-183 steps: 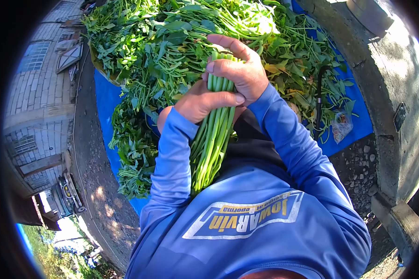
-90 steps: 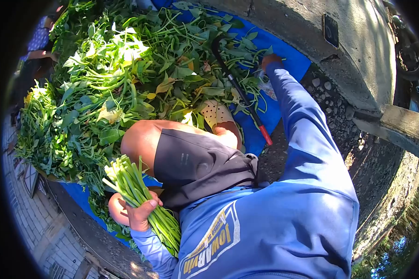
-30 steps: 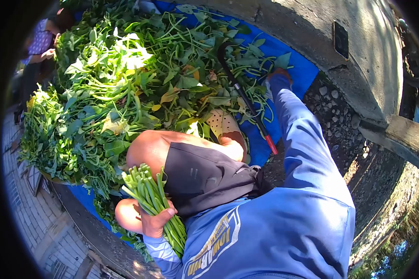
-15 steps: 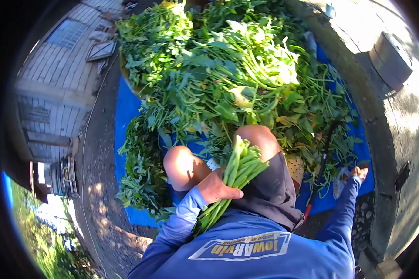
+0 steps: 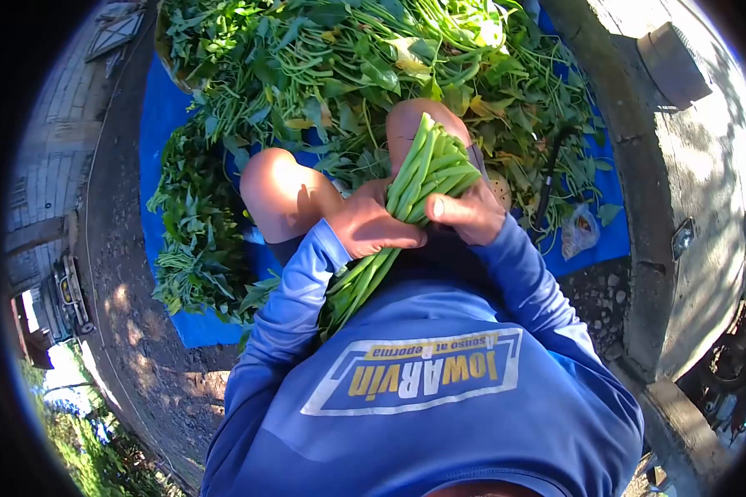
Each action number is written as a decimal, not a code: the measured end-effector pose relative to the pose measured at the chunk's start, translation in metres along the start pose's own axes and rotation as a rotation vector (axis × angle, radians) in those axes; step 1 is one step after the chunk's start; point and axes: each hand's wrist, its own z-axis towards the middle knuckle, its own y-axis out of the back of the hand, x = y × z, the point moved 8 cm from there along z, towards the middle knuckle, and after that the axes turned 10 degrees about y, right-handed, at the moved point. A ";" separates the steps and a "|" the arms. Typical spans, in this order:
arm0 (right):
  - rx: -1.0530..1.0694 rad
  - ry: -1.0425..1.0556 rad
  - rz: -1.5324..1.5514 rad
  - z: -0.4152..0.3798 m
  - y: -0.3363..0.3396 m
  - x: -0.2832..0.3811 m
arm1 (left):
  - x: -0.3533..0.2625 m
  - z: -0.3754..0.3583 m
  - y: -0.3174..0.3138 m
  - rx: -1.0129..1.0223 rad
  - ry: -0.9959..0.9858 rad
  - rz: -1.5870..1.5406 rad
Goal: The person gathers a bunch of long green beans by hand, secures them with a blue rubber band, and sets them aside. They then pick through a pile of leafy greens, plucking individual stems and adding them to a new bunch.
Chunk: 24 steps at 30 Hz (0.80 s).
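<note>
A bunch of leafy greens [image 5: 431,170], its thick pale-green stem ends pointing up and away, lies tilted across my lap. My left hand [image 5: 373,222] is wrapped round its middle, thumb across the front. Against the bunch's right side is my right hand [image 5: 474,214], thumb in front and fingers hidden behind the stems. Whether the right fingers also hold something small cannot be made out. The leafy end hangs down to the left against my blue shirt [image 5: 464,323]. Both knees are bent beyond my hands.
A large heap of loose greens [image 5: 307,91] covers the blue tarp [image 5: 201,330], with a leafy pile [image 5: 195,224] at its left. A clear plastic bag [image 5: 580,232] and a dark curved handle [image 5: 549,178] lie at right. A concrete ledge [image 5: 680,273] borders the tarp, bearing a grey block [image 5: 673,66].
My right hand has come from beside the plastic bag at far right to the bunch. My left hand still grips the bunch. The view has tilted down toward my lap.
</note>
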 end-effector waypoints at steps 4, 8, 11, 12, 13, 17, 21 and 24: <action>-0.264 0.076 -0.034 0.020 -0.015 -0.010 | 0.027 -0.006 0.000 0.006 0.194 -0.172; -0.253 0.072 -0.049 0.015 -0.011 -0.019 | 0.029 -0.006 -0.005 -0.068 0.126 -0.228; -0.210 0.107 -0.006 0.018 -0.006 -0.029 | 0.022 -0.016 -0.002 -0.336 -0.006 -0.110; -0.190 0.126 -0.001 0.020 -0.007 -0.028 | 0.017 -0.018 0.000 -0.387 -0.024 0.028; -0.203 0.136 0.010 0.019 -0.006 -0.028 | 0.010 -0.020 0.001 -0.433 -0.042 0.167; -0.250 0.164 0.066 0.018 -0.021 -0.006 | -0.018 -0.010 0.042 -0.139 -0.088 0.295; -0.152 0.115 -0.064 0.011 -0.006 -0.006 | 0.012 0.030 0.016 -0.345 0.161 -0.641; -0.200 0.099 -0.102 0.000 0.004 0.002 | 0.038 0.047 0.007 -0.389 0.271 -0.740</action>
